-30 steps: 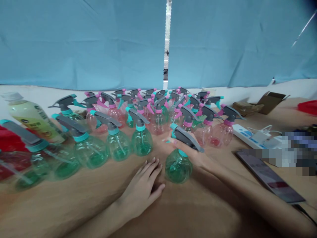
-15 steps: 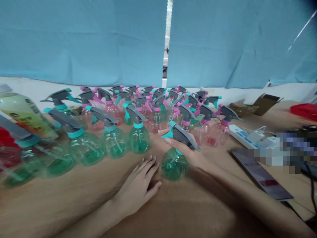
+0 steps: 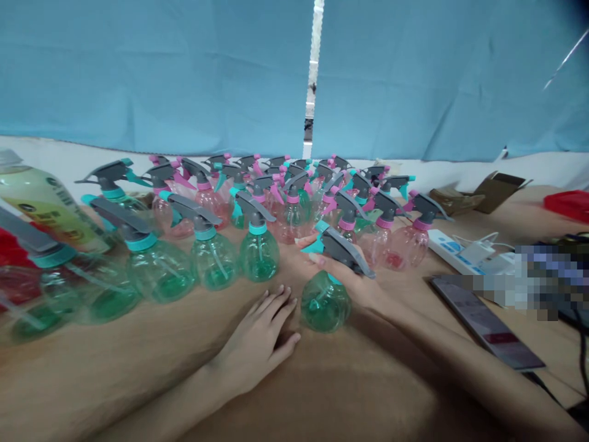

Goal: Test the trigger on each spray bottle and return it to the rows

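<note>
Your right hand [image 3: 352, 283] had one green spray bottle [image 3: 324, 305] by the neck while your left hand [image 3: 260, 347] lay flat.
Nearest, your left hand rested open and empty, palm down on the table [image 3: 304, 399], perhaps to steady you, left of the held bottle. Your right hand was closed round that bottle's neck under the grey head, fingertips by the teal trigger [image 3: 313, 247], a hold that seemed to suit squeezing; whether the base met the table, you couldn't tell. To the right lay a phone [image 3: 488, 322], probably set aside to leave your forearm room. Farther left, green bottles stood in a slanting row, the nearest-to-centre one [image 3: 260, 255] just beyond your left fingertips. Beyond, pink-collared bottles [image 3: 409, 245] and more green ones crowded together, likely to save space, before a blue curtain [image 3: 184, 80].
</note>
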`<state>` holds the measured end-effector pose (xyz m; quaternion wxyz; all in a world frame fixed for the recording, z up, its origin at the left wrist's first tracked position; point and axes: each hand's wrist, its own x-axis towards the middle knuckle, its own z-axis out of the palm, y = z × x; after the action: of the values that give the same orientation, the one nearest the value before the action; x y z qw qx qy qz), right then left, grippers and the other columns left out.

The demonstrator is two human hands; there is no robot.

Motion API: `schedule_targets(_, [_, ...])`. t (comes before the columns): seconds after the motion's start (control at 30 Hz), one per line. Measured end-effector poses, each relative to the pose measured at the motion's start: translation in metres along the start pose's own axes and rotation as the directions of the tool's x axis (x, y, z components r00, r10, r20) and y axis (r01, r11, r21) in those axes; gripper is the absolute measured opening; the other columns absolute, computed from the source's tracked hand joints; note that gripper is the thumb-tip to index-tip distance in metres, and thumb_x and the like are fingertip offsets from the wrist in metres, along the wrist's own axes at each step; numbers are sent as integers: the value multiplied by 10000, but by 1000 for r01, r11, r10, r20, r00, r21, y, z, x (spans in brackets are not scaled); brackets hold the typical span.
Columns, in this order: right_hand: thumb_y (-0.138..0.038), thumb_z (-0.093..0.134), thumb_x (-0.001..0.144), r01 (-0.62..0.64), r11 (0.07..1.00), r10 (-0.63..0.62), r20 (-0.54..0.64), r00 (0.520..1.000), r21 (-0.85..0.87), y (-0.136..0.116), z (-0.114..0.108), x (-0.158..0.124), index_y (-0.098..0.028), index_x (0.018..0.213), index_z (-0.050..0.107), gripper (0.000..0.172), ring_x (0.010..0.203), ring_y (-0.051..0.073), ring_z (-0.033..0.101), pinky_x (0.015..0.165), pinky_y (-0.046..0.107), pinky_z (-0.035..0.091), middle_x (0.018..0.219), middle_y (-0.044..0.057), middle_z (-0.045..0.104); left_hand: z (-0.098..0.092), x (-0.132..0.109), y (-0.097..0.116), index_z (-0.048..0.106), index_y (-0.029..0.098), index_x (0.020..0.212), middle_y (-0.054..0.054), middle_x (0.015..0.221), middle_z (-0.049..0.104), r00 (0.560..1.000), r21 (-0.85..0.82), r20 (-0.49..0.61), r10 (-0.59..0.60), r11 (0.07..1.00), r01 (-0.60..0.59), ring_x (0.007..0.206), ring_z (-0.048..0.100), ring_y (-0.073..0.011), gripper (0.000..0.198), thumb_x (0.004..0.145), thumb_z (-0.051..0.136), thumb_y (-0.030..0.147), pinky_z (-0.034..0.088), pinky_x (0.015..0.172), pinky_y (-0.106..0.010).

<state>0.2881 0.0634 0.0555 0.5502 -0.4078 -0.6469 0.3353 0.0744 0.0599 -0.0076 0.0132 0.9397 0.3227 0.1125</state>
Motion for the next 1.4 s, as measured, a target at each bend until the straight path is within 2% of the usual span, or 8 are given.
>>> schedule_targets(0.23, [-437, 636, 797, -24, 997, 21, -51, 998, -70, 1, -1, -1, -298, 960, 678, 219, 604, 136, 527, 587, 271, 472, 714, -19, 589, 1, 0, -2, 423, 143, 1372, -111, 1464, 388, 1000, -4, -10, 0, 1000, 0, 1350, 342, -262, 507, 948, 452, 418, 303, 1089, -442])
schedule_targets(0.47, [-448, 637, 788, -33, 998, 30, -49, 998, -59, -2, 0, -1, -298, 982, 688, 250, 599, 139, 539, 598, 279, 480, 721, -12, 609, 0, 1, 0, 423, 108, 1368, -127, 1459, 390, 1000, -4, 0, 2, 1000, -2, 1350, 339, -262, 517, 951, 451, 412, 303, 1090, -446])
schedule_targets(0.67, [-457, 628, 794, -38, 998, 36, -31, 999, -49, -4, 0, 0, -306, 1027, 676, 282, 613, 141, 541, 596, 280, 479, 769, -5, 622, 0, 0, -1, 420, 149, 1377, -111, 1457, 400, 1000, -25, -12, 3, 1000, -3, 1347, 347, -259, 504, 951, 450, 416, 293, 1095, -437])
schedule_targets(0.9, [-446, 617, 811, -22, 998, 21, -14, 1000, -58, -3, -1, 0, -319, 1035, 672, 263, 632, 143, 542, 613, 280, 472, 762, -8, 616, 0, 0, -1, 422, 145, 1374, -106, 1458, 400, 1000, -4, -15, 8, 1000, -8, 1343, 355, -255, 503, 958, 435, 427, 294, 1097, -428])
schedule_targets(1.03, [-415, 610, 824, 13, 997, -14, -10, 1000, -74, -3, -1, 0, -337, 1075, 662, 269, 652, 140, 545, 626, 283, 463, 825, -10, 637, 1, 0, 0, 423, 125, 1371, -112, 1457, 399, 1000, 7, -9, 10, 1000, -10, 1346, 348, -258, 511, 957, 442, 425, 287, 1100, -433])
schedule_targets(1.17, [-389, 617, 818, -17, 999, 16, -20, 1000, -51, -1, -1, -1, -333, 1060, 670, 254, 643, 147, 563, 610, 289, 467, 820, -11, 654, -1, 1, 1, 425, 98, 1366, -122, 1456, 397, 1000, 18, 9, 9, 1000, -9, 1347, 345, -261, 522, 955, 452, 418, 292, 1099, -441])
schedule_targets(1.4, [-409, 627, 807, -67, 997, 67, 4, 998, 49, 9, -2, -2, -267, 983, 679, 233, 713, 161, 617, 678, 307, 498, 826, -1, 673, -2, 1, 1, 419, 96, 1369, -126, 1458, 393, 1000, 17, 4, 21, 1000, -21, 1348, 343, -262, 517, 954, 456, 402, 288, 1100, -442])
